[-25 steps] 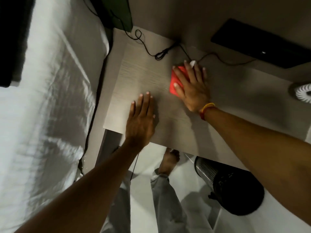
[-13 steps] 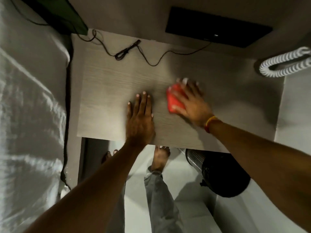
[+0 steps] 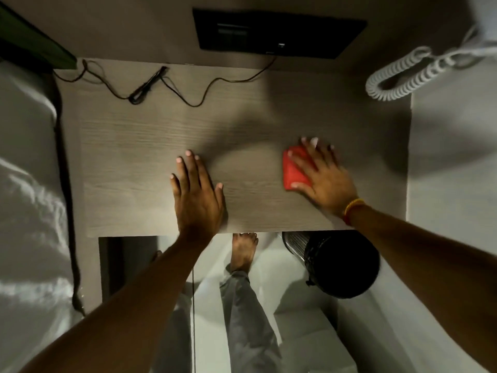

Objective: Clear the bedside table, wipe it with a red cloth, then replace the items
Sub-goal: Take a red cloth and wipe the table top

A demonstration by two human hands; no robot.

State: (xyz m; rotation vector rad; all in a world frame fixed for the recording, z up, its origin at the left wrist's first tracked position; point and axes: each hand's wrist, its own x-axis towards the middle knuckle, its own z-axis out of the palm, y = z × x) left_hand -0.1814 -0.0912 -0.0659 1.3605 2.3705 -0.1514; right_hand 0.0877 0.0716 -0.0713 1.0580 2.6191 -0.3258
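Note:
The bedside table (image 3: 134, 146) has a pale wood-grain top. A folded red cloth (image 3: 294, 169) lies on its right half, and my right hand (image 3: 324, 176) presses flat on it, fingers spread over the cloth. My left hand (image 3: 197, 195) rests palm down on the table's front middle, fingers apart, holding nothing. A thin black cable (image 3: 172, 87) trails along the table's back edge. No other items stand on the top.
A white bed (image 3: 29, 184) borders the table on the left. A black switch panel (image 3: 277, 33) sits on the wall behind. A white coiled phone cord (image 3: 403, 76) hangs at the upper right. A black mesh bin (image 3: 338, 265) stands below the front edge, beside my foot (image 3: 243, 251).
My right hand has slid the red cloth from the back middle of the table toward the right front. My left hand stays pressed on the table; the camera view shifted right.

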